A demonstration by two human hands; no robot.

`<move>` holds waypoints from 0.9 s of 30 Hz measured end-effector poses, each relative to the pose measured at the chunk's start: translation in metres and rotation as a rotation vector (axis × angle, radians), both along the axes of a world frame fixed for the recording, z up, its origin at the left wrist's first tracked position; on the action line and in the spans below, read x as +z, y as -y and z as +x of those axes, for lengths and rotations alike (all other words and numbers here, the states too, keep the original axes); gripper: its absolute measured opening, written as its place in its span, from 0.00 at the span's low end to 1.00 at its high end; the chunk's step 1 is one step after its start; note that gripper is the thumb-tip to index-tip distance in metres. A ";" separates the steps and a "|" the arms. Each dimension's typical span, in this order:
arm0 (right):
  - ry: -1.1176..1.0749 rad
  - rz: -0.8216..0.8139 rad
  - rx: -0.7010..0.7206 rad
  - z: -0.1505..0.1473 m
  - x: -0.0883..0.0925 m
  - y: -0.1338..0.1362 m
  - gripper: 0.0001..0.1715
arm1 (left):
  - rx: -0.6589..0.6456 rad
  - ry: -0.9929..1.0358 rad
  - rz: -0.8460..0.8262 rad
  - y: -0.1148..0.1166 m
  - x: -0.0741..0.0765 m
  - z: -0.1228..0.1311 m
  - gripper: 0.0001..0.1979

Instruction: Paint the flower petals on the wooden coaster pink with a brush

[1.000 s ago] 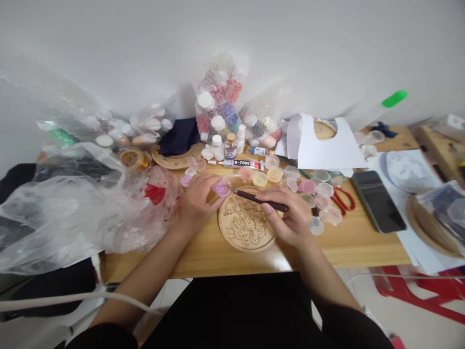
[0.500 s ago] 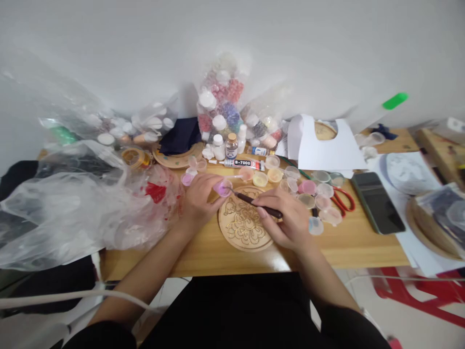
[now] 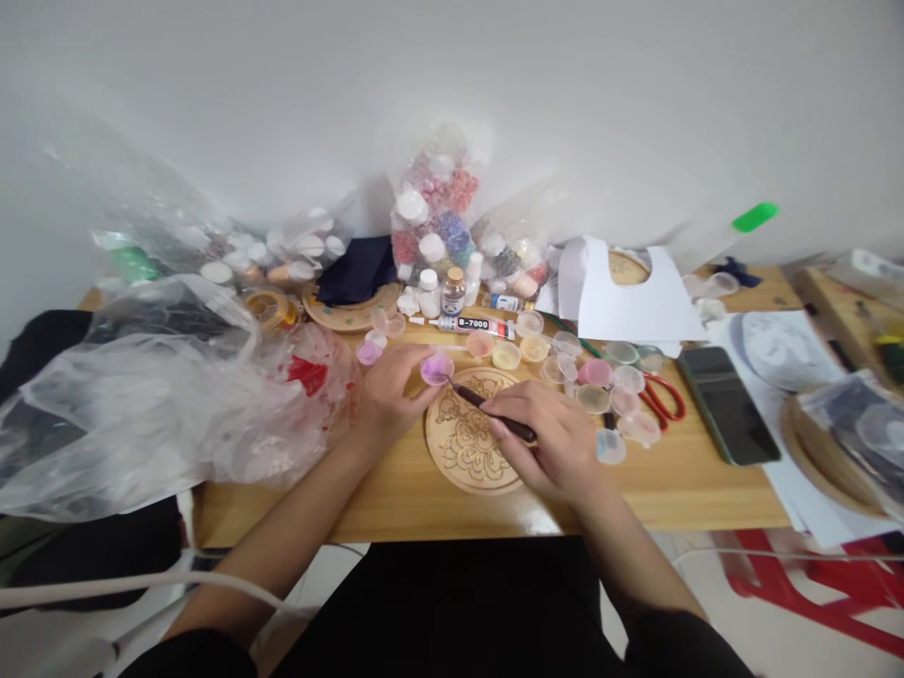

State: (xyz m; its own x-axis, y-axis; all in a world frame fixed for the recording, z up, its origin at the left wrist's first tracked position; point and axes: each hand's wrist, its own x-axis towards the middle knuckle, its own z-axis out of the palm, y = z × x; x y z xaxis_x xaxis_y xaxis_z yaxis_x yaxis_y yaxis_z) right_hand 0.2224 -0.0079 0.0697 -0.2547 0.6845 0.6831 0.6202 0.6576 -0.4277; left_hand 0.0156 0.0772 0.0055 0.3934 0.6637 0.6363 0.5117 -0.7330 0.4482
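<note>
The left hand (image 3: pixel 391 395) is curled with thumb and fingertips closed on a small clear plastic cup (image 3: pixel 436 368) of purple material, its open mouth visible at the ends of the fingers. The right hand (image 3: pixel 547 433) is clamped around the dark handle of a slim metal-tipped tool (image 3: pixel 469 395), the thumb lying along the near side and the fingers bent over the far side. The tool slants away to the left, its thin tip at the cup's near right edge; whether it touches the contents is too small to tell. A round wooden plaque (image 3: pixel 462 452), engraved with a flower pattern outlined in gold, lies flat on the wooden table (image 3: pixel 621 499) between the two hands, below the cup and partly covered on its right by the right hand and the tool. Just beyond the plaque sit a pink cup (image 3: pixel 481 345) and a pale yellow cup (image 3: pixel 507 355), with a B-7000 glue tube (image 3: pixel 475 325) lying behind them. Right of the right hand, more little cups crowd beside red-handled scissors (image 3: pixel 664 405), and a smartphone (image 3: pixel 731 405) lies farther right. A crumpled clear plastic bag (image 3: pixel 169 405) spreads left of the left hand.
</note>
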 end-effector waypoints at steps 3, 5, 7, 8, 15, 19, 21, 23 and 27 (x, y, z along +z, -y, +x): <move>0.005 0.011 0.007 0.000 0.001 -0.001 0.10 | -0.036 0.042 0.024 0.000 0.000 0.001 0.10; 0.009 0.013 -0.008 0.000 0.002 -0.001 0.10 | -0.050 0.068 0.034 0.000 0.001 0.002 0.10; 0.006 0.009 -0.013 0.000 0.002 -0.001 0.09 | -0.051 0.074 0.033 0.000 0.001 0.002 0.10; 0.004 0.011 -0.010 0.001 0.003 -0.001 0.10 | -0.052 0.074 0.030 0.000 0.000 0.002 0.11; -0.005 0.021 0.001 0.002 0.003 -0.003 0.09 | -0.048 0.074 0.012 0.001 -0.001 0.002 0.09; -0.014 0.038 -0.016 0.002 0.002 -0.003 0.10 | -0.055 0.087 -0.049 0.002 0.000 0.002 0.09; -0.012 0.031 -0.011 0.002 0.002 -0.004 0.10 | -0.056 0.093 -0.054 0.002 0.000 0.002 0.10; -0.027 0.016 -0.003 0.002 0.001 -0.004 0.10 | -0.048 0.095 -0.043 0.003 0.000 0.002 0.10; -0.020 0.027 -0.022 0.002 0.001 -0.004 0.11 | -0.051 0.093 -0.066 0.004 0.000 0.002 0.10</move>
